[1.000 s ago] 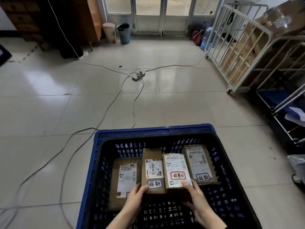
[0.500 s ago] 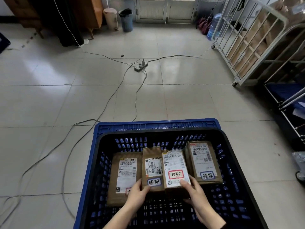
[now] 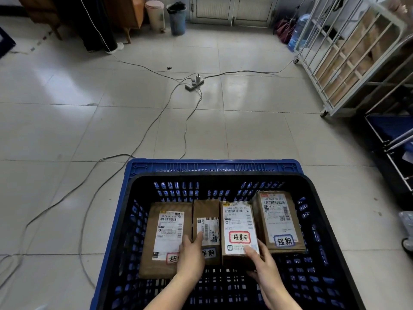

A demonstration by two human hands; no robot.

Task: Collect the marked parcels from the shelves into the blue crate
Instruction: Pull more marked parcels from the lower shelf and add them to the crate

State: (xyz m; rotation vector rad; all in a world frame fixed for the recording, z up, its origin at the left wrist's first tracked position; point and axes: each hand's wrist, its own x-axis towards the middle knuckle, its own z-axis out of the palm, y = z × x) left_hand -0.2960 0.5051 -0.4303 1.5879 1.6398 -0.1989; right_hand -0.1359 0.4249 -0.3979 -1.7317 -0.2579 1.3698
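Observation:
The blue crate (image 3: 214, 167) stands on the tiled floor right below me. Several brown parcels with white labels and handwritten marks lie side by side in it. My left hand (image 3: 192, 253) lies over the near ends of the wide left parcel (image 3: 165, 238) and the narrow parcel (image 3: 206, 222), fingers fairly straight. My right hand (image 3: 261, 262) grips the near end of the parcel with the red-framed mark (image 3: 239, 229), thumb on its label. The rightmost parcel (image 3: 279, 220), with a blue-framed mark, lies untouched beside it.
Grey cables (image 3: 143, 135) run across the floor to a power strip (image 3: 194, 83) ahead. A white wheeled cage cart (image 3: 348, 63) holding boxes and a metal shelf rack (image 3: 393, 142) stand at the right. Two bins (image 3: 176, 17) and wooden furniture line the far wall.
The view has tilted down and closer to the crate. My left hand has slid further up over the left and narrow parcels; my right hand stays on the red-marked parcel.

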